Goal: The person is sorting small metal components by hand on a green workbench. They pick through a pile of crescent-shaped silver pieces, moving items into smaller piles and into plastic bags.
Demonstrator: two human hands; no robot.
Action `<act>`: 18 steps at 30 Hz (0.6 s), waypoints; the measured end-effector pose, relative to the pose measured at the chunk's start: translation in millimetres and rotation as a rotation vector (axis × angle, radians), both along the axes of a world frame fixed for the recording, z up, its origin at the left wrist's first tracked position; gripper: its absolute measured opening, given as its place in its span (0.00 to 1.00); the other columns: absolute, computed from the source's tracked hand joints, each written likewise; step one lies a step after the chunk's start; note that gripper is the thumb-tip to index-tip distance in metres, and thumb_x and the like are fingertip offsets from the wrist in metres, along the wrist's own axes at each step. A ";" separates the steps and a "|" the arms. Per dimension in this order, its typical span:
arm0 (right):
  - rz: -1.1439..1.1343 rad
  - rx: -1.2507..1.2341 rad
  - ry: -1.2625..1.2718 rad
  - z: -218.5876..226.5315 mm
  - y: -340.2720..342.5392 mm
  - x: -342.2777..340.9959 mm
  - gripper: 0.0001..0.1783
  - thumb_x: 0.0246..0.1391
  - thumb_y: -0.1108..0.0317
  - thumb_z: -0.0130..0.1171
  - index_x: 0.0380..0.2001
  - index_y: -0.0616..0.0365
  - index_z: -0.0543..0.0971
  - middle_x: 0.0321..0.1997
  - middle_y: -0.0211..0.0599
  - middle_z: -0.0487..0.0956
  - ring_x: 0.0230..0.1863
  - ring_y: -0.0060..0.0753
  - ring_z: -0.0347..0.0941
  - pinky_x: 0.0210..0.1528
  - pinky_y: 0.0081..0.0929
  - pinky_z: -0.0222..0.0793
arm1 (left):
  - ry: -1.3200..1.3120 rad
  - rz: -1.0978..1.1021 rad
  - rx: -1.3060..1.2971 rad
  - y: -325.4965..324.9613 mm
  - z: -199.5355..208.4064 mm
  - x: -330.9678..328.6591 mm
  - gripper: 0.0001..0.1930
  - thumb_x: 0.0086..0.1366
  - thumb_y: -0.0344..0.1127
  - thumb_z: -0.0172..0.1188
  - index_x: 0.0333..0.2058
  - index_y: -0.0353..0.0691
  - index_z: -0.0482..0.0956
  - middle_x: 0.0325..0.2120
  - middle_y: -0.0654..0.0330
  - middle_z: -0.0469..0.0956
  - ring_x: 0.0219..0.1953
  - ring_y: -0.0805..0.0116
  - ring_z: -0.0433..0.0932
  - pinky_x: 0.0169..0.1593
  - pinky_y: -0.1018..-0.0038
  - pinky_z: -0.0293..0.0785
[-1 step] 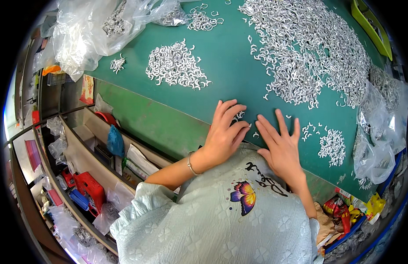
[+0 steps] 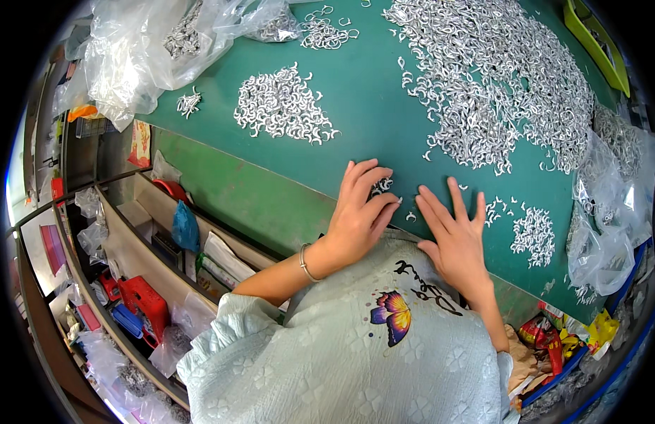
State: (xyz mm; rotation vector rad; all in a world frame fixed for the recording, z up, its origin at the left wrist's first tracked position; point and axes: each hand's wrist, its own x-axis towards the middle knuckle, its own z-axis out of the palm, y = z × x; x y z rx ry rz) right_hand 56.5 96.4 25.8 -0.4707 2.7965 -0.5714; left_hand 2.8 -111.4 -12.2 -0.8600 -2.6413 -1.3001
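Note:
My left hand [image 2: 355, 219] curls over the near edge of the green tabletop, fingers bent round a few small curved silver metal pieces [image 2: 381, 186]. Its thumb and index finger come together at their tips. Just right of them a single curved piece [image 2: 411, 216] lies loose. My right hand [image 2: 454, 237] rests flat on the table with its fingers spread and nothing in them. Close to its fingertips is another loose piece, and a small pile of silver pieces [image 2: 533, 237] lies to its right.
A large heap of silver pieces [image 2: 490, 78] covers the table's far right. A medium pile [image 2: 281, 106] and a tiny one [image 2: 189, 104] lie left. Clear plastic bags [image 2: 126, 63] stand far left, another bag [image 2: 603, 233] at right. Open drawers [image 2: 158, 261] sit below the left edge.
Both hands have shifted very slightly apart, the left one a little leftward and the right one a little rightward. The piles have not moved.

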 end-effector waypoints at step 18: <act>-0.055 -0.024 -0.035 4.3 3.7 -3.7 0.41 0.44 0.59 0.67 0.63 0.54 0.67 0.72 0.25 0.61 0.75 0.47 0.46 0.69 0.69 0.34 | -0.010 0.110 0.021 6.3 2.6 2.4 0.15 0.53 0.20 0.64 0.41 0.40 0.81 0.48 0.57 0.76 0.58 0.52 0.71 0.65 0.48 0.54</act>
